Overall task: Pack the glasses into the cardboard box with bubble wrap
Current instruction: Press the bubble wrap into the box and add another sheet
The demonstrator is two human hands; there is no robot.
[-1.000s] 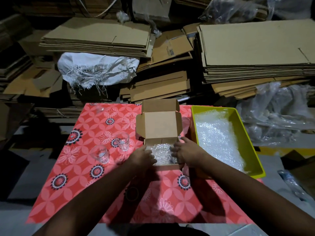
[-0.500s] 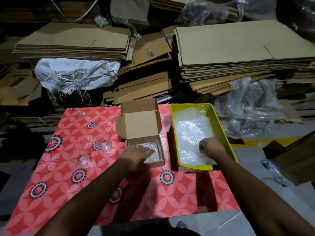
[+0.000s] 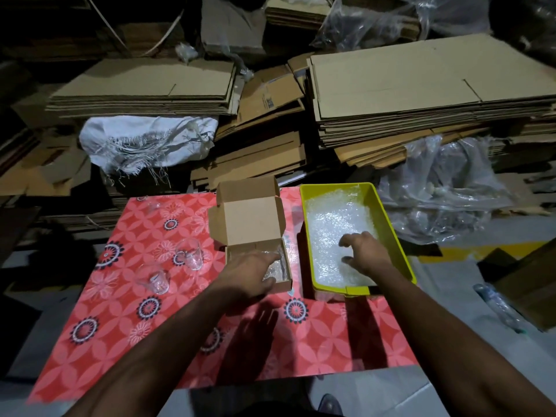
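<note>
Two bare forearms reach in over the near edge of the counter [image 3: 126,350], which wears a red floral cloth. The left hand [image 3: 249,275] lies palm-down across the near part of the small cardboard box [image 3: 258,260], fingers straight and close together, resting on the bubble wrap lining [image 3: 278,270] inside; it grips nothing. The box's lid [image 3: 251,219] stands folded back, away from the person.

The right hand [image 3: 365,254] hangs over the yellow plastic tray [image 3: 394,236] just right of the box, fingers [image 3: 346,240] spread and curled downward like a claw above the loose bubble wrap [image 3: 334,218] filling it. Cannot tell whether the fingertips touch the wrap.

Left of the box, two clear glasses stand upright on the cloth: one nearer [image 3: 156,278], one farther [image 3: 192,254] and closer to the box, apart from each other.

Beyond the counter: a frayed white sack [image 3: 144,139], stacks of flattened cardboard [image 3: 421,85], crumpled clear plastic sheeting [image 3: 445,188] at right.
</note>
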